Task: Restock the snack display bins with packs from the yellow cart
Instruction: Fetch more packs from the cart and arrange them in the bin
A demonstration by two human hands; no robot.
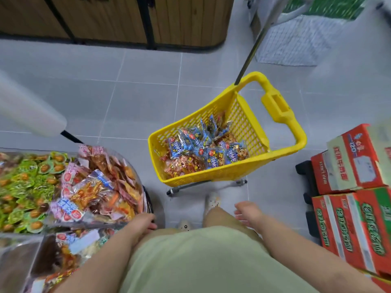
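Both hands hang empty, fingers loosely curled: left hand [145,224] beside the rim of the snack bins [140,182], right hand [247,212] closer to the yellow cart [211,172] standing just ahead on the floor [127,102], packs [201,151] heaped inside, handle end pointing away rightward.

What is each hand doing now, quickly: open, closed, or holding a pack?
Left hand: loosely curled beside the snack bin, holding nothing that shows.
Right hand: open, fingers relaxed, empty.

yellow perforated cart [249,168], blue packs [203,149], red-green cartons [355,225]
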